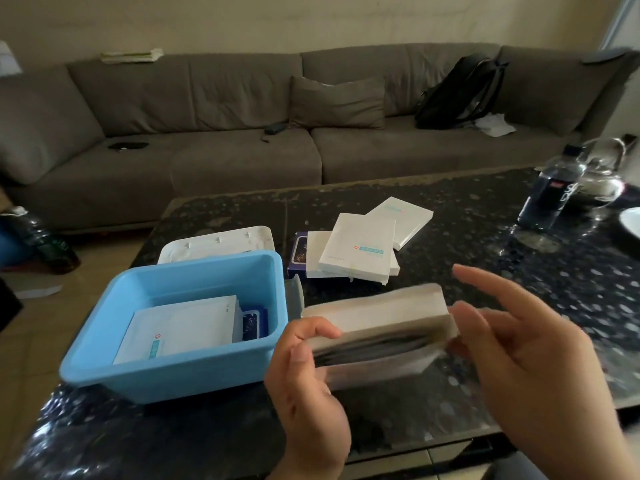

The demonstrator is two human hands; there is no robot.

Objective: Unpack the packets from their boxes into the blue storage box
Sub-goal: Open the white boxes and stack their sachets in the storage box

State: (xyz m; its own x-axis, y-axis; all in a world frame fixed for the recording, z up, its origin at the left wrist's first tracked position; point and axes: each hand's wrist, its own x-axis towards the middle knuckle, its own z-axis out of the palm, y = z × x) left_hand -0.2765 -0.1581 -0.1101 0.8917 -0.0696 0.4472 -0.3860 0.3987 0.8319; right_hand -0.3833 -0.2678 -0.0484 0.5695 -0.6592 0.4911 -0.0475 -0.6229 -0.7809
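Note:
My left hand [308,372] grips the left end of a white box [377,320] held above the table, its open side toward me with dark packet edges showing inside. My right hand [512,344] touches the box's right end, its fingers spread and fairly straight. The blue storage box [263,271] stands to the left, holding white packets [180,327] and a dark blue packet [254,323]. Several more white boxes [360,247] lie stacked behind the held one, with a purple box [297,254] at their left edge.
A white lid [214,242] lies behind the blue box. A water bottle [550,192] and a glass kettle [602,174] stand at the table's far right. A grey sofa [242,109] with a black backpack [464,91] runs behind the dark speckled table [519,271].

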